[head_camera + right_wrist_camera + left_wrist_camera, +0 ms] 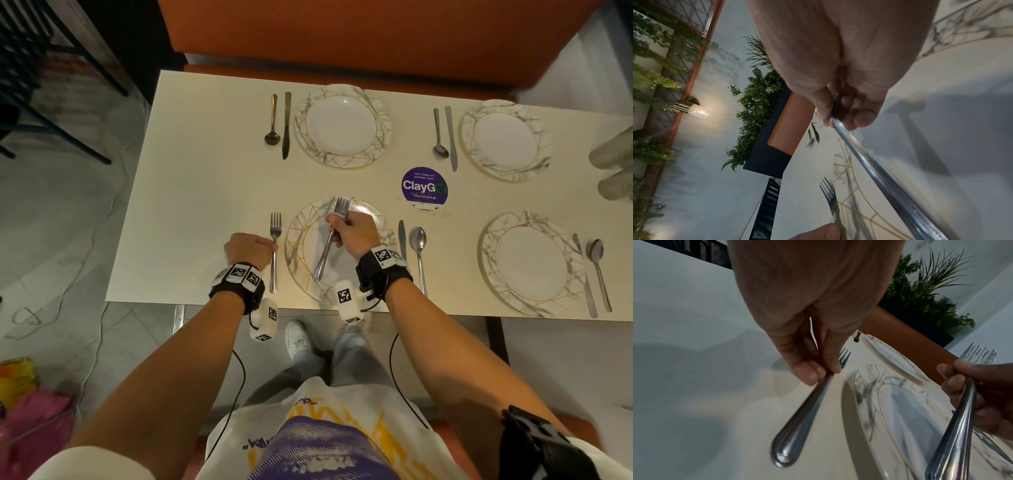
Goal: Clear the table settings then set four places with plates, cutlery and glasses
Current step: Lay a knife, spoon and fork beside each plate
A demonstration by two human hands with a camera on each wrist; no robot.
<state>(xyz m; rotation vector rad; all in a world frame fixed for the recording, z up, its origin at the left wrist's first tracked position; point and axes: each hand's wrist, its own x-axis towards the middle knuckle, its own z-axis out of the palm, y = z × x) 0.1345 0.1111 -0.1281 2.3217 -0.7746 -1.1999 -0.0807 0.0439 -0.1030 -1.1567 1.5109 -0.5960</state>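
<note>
Four marbled plates lie on the cream table (205, 192). My left hand (251, 250) pinches the handle of a fork (274, 253) lying on the table left of the near left plate (296, 246); the left wrist view shows fingertips (813, 371) on that fork (803, 417). My right hand (351, 231) grips a bunch of forks (330, 240) above that plate, tines pointing away; the right wrist view shows their handles (879, 175). A knife (402, 240) and spoon (418, 253) lie right of this plate. No glasses are in view.
The far left plate (342, 125), far right plate (505, 138) and near right plate (531, 262) each have a knife and spoon beside them. A purple round sticker (424, 186) marks the table middle. An orange bench (342, 34) runs along the far side.
</note>
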